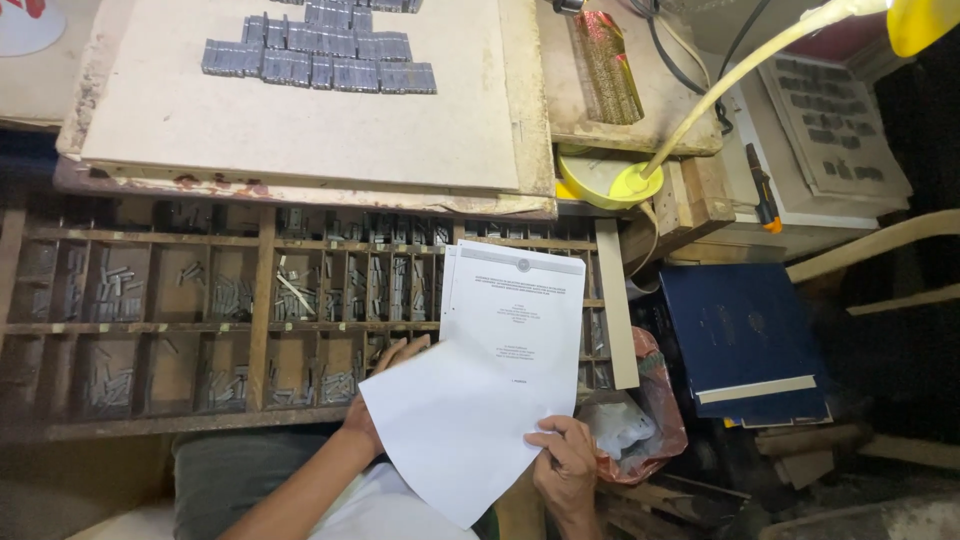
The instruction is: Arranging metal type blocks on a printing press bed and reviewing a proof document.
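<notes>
Both hands grip paper above the type case (150, 330): right hand (566, 468) pinches the blank sheet (450, 430); left hand (385, 375) fingers underneath support the printed page (515, 310).

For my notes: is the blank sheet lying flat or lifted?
Lifted. The blank sheet is held by the left hand and right hand, off the printed page.

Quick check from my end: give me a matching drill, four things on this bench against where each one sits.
Things:
1. blank sheet
2. printed sheet
3. blue book
4. set metal type

Places:
A. on the pale board at top
B. lying on the compartment tray
C. between left hand and right hand
D. right of the tray, beside a plastic bag

Pairs: 1-C, 2-B, 3-D, 4-A
</notes>
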